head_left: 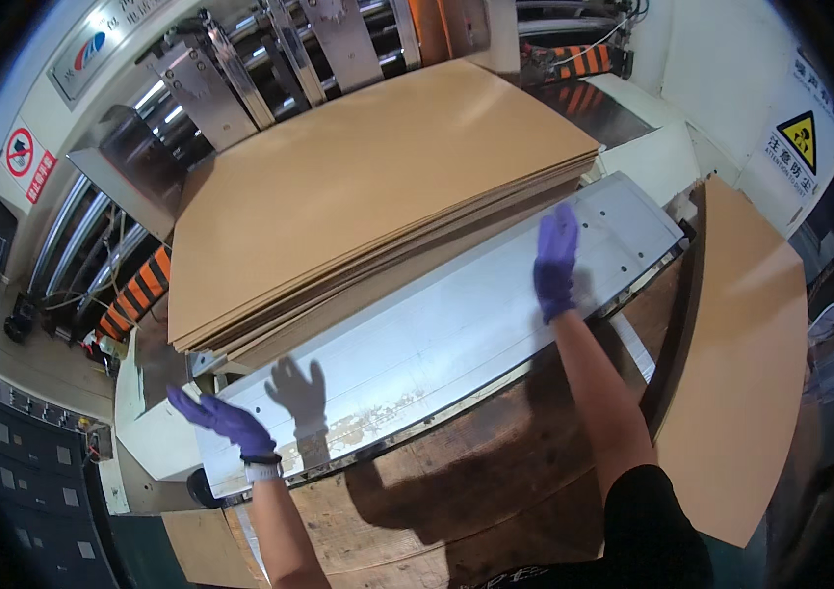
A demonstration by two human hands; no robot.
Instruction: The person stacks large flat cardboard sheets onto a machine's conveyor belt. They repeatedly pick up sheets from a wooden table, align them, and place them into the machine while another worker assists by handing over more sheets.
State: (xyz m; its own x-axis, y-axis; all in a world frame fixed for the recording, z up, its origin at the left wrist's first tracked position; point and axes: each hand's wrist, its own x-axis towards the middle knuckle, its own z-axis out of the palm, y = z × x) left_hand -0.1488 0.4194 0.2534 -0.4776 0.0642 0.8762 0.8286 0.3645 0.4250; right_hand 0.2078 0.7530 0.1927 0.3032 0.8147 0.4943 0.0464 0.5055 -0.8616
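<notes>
Factory machine [201, 96] backs cardboard stack [373, 201], laid flat, apparently for stability; over metal ledge [437, 344] in front, gloved left hand [226, 420] and right hand [556, 260] hover, fingers extended, gripping nothing.

Wall, upper right: smooth white panel [721, 69]
Sign, right: yellow triangular warning sign with black border [802, 139]
Sign, upper left: square red-and-white prohibition sign [20, 150]
Hazard marking, left of centre: orange-and-black striped band [138, 294], slanting
Cabinet, lower left: dark grey boxy cabinet [44, 491] with pale square labels
Floor, lower left: dark green strip [145, 543]
Light: white glare on the pale machine housing [29, 74], top left
</notes>
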